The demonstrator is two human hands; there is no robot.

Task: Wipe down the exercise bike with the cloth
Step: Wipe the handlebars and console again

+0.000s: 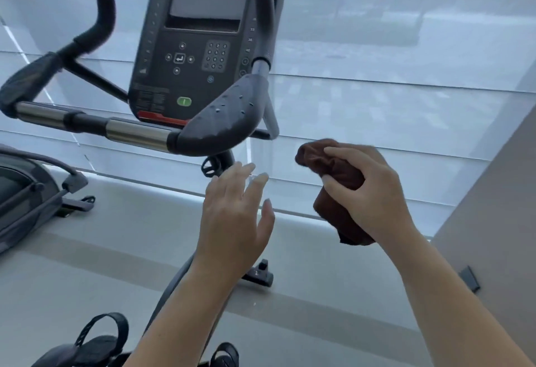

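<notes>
Down at the pedals: black, strapped, right at the bottom edge.
Left hand: up in the air, fingers straight and loosely spread, holding nothing.
Right hand: fingers and thumb curled round the cloth.
Cloth: brown, bunched up, in mid-air, below and right of the arm pad, clear of the exercise bike.
Arm pad: dark, dotted with small bright specks, just above the left fingertips.
Console: screen dark, keypad and green button below.
Blind: pale, behind it all.
</notes>
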